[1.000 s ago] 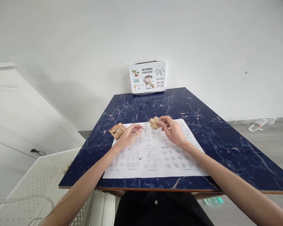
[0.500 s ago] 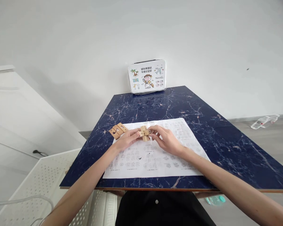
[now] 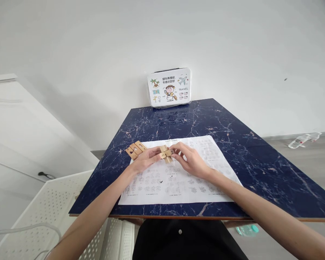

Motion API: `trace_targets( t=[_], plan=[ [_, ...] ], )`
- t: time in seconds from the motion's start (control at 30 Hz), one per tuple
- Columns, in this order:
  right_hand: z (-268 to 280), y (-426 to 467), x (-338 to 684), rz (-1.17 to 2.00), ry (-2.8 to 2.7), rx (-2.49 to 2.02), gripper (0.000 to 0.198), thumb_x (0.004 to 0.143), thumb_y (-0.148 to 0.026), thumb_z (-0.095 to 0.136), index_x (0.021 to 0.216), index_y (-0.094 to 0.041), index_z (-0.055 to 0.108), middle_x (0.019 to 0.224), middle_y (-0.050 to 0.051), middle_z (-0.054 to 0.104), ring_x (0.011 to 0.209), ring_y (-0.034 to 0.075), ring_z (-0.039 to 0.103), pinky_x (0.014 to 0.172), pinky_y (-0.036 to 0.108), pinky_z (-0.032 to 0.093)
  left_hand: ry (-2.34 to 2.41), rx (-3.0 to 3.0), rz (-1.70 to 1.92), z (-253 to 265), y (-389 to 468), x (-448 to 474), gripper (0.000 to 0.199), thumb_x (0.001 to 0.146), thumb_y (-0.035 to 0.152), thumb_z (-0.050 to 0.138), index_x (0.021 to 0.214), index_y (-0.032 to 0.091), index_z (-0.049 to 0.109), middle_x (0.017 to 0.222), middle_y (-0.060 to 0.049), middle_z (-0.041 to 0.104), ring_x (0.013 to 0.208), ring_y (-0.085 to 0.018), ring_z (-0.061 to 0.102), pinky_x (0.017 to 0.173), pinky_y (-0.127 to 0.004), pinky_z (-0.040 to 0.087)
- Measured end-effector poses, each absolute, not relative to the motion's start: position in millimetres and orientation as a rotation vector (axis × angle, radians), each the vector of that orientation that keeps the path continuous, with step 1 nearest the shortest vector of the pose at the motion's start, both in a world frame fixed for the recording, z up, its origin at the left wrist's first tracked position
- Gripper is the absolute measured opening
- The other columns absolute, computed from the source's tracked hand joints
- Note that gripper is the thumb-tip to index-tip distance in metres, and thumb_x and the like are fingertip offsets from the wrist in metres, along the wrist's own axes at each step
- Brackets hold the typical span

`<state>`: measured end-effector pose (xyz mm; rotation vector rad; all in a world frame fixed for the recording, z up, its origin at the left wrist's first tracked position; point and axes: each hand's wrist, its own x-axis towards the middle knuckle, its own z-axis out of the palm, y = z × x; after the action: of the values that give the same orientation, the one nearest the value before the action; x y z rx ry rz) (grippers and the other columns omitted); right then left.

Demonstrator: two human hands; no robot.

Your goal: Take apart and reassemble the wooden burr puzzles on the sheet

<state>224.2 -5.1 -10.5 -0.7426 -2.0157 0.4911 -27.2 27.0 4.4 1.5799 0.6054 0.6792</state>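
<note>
My fingers (image 3: 179, 146) pinch the wooden burr puzzle (image 3: 166, 154), left hand (image 3: 145, 159) at nine o'clock, right hand (image 3: 189, 157) at three, presumably steadying it.

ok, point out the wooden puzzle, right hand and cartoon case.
Wooden puzzle (image 3: 167, 154), head view: middle of crosswise bar.
Right hand (image 3: 191, 159), head view: back of hand.
Cartoon case (image 3: 169, 89), head view: front panel.

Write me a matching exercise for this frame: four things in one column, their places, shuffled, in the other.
Things
1. cross-shaped wooden block
2. flat wooden pieces
3. printed sheet
4. picture case

Places
A. standing at the table's far edge, near the wall
B. spread flat below the hands
C. between the left hand and right hand, held
D. lying beside the left hand, unheld

Pairs: 1-C, 2-D, 3-B, 4-A
</note>
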Motion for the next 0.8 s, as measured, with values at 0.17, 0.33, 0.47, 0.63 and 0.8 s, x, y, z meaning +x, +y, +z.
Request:
trace_targets(
  t=[0.17,0.33,0.47,0.63,0.8],
  plan=[
    [-10,-3,224,0.553,-2.026,-0.701,0.029,0.108,-0.039,0.053,0.134,-0.026,0.057,0.125,0.013,0.059,0.088,0.021,0.066,0.074,0.039,0.061,0.546,1.428,0.698,8,24,-23,0.071,0.083,0.062,0.082,0.14,0.022,0.067,0.135,-0.018,0.069,0.129,-0.036,0.064,0.11,-0.049,0.05],
    [-14,-2,223,0.468,-2.055,-0.722,0.024,0.111,-0.038,0.045,0.121,-0.022,0.061,0.119,0.013,0.062,0.084,0.021,0.065,0.069,0.038,0.057,0.582,1.459,0.68,9,22,-22,0.07,0.089,0.065,0.074,0.143,0.022,0.065,0.132,-0.018,0.07,0.126,-0.034,0.067,0.106,-0.047,0.053],
    [-17,-1,223,0.383,-2.018,-0.834,0.028,0.112,-0.042,0.043,0.115,-0.021,0.062,0.114,0.014,0.066,0.081,0.021,0.066,0.064,0.035,0.053,0.701,1.662,0.784,6,19,-18,0.079,0.085,0.061,0.081,0.151,0.026,0.055,0.147,-0.016,0.061,0.131,-0.034,0.062,0.112,-0.049,0.049],
    [-23,2,223,0.357,-2.071,-0.972,0.029,0.111,-0.042,0.045,0.121,-0.021,0.062,0.106,0.011,0.075,0.079,0.023,0.07,0.067,0.035,0.052,0.876,1.891,0.909,6,16,-13,0.074,0.082,0.045,0.088,0.147,0.026,0.055,0.147,-0.013,0.061,0.131,-0.033,0.061,0.114,-0.05,0.047],
    [-24,1,221,0.41,-2.055,-0.908,0.03,0.111,-0.043,0.045,0.121,-0.021,0.062,0.106,0.012,0.075,0.085,0.026,0.072,0.072,0.038,0.054,1.018,2.026,0.961,9,14,-13,0.062,0.079,0.042,0.089,0.132,0.023,0.064,0.132,-0.012,0.069,0.125,-0.032,0.065,0.11,-0.049,0.05]
  ],
)
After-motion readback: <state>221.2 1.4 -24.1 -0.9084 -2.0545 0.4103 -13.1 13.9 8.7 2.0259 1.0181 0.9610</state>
